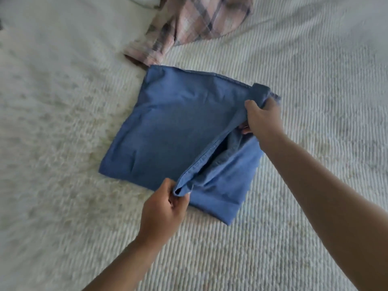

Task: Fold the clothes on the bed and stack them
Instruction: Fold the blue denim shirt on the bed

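A blue garment [178,127] lies partly folded into a rough square on the bed, in the middle of the view. My left hand [163,208] pinches the near corner of its upper layer. My right hand [264,120] grips the far right corner of that same layer. Between the two hands the hemmed edge is lifted off the lower layer, which lies flat on the bed. A pink and grey plaid garment [195,26] lies crumpled at the top of the view, its cuff close to the blue garment's far corner.
A fluffy white blanket [52,127] covers the left part of the bed. A ribbed white bedspread [315,70] covers the right part and the near side. A white pillow or cloth [79,17] lies at the top left beside the plaid garment.
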